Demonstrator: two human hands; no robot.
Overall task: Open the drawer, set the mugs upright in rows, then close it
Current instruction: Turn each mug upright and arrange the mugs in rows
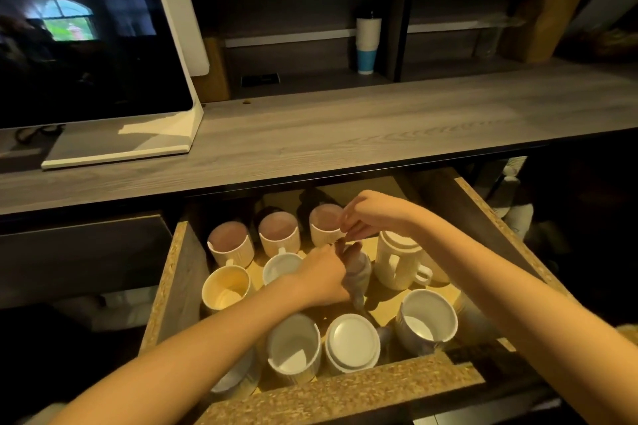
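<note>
Chipboard marks the front edge of the open drawer (pixel 345 390). Just behind it stand a white mug (pixel 293 345), an upside-down mug (pixel 352 343) and a tilted mug (pixel 426 317). In the middle of the drawer the left hand (pixel 324 278) grasps a blurred grey mug (pixel 359 274), held tilted. The right hand (pixel 376 214) hovers just above it with its fingertips bunched; whether they pinch anything I cannot tell. Three ribbed mugs (pixel 278 231) stand upright in the back row. Beyond lies the counter (pixel 379 121) with a monitor (pixel 86 28).
</note>
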